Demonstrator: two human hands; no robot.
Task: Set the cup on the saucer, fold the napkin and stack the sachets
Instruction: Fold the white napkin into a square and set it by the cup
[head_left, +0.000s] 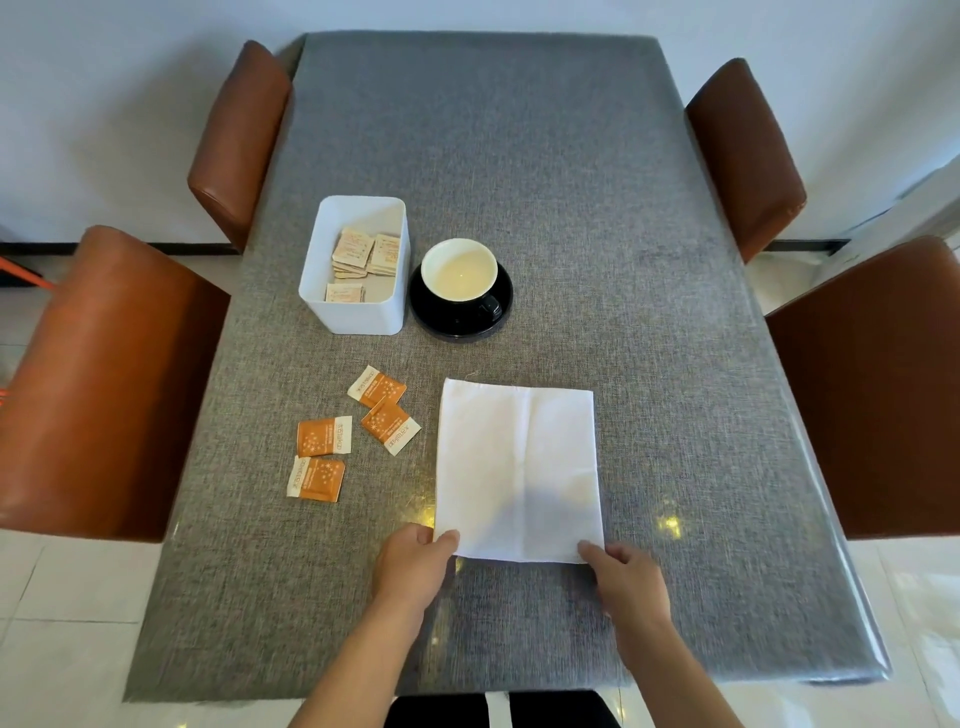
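A white napkin (517, 467) lies flat on the grey table, a crease running down its middle. My left hand (413, 564) pinches its near left corner and my right hand (626, 577) pinches its near right corner. A black cup (460, 273) with a cream inside stands on the black saucer (431, 317) beyond the napkin. Several orange sachets (324, 435) lie loose and spread out on the table to the left of the napkin, one partly overlapping another (390, 427).
A white box (353, 312) with several pale sachets inside stands left of the saucer. Brown chairs flank the table: two on the left (104, 384), two on the right (872, 384). The table's (519, 156) far half is bare cloth.
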